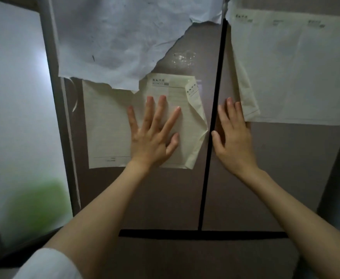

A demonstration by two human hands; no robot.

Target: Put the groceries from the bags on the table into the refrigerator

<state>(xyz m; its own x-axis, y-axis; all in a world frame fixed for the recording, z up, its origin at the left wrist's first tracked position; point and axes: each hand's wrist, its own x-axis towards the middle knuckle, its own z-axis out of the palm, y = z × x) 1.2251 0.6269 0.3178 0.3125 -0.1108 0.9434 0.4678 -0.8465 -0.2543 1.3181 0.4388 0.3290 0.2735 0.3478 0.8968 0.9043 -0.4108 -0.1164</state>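
Both hands lie flat against the closed doors of the refrigerator [235, 188], fingers straight and spread, gripping nothing. The left hand [155, 135] presses on a cream printed sheet [108, 125] stuck to the left door, while the right hand [233, 135] rests on the bare right door just beside the dark vertical seam [209, 137] where the two doors meet, its fingertips touching the lower corner of a larger pale paper [298, 73] taped there. A torn whitish sheet [114, 37] hangs higher on the left door, overlapping the cream one. A horizontal dark gap [203, 234] below marks the top of a lower compartment. To the left stands a frosted glass panel [14, 117] with a blurred green shape behind it. No groceries, bags or tabletop are in view, so what remains to be stowed cannot be judged from here. The doors look stiff, smooth and fairly heavy, likely held by a seal that resists at first; no handle shows, so the sensible place to take hold seems to be the inner edge along the seam, fingers hooked behind it rather than flat on the face. The papers are thin, creased and loosely fixed, so they would tear or peel if dragged under a palm.
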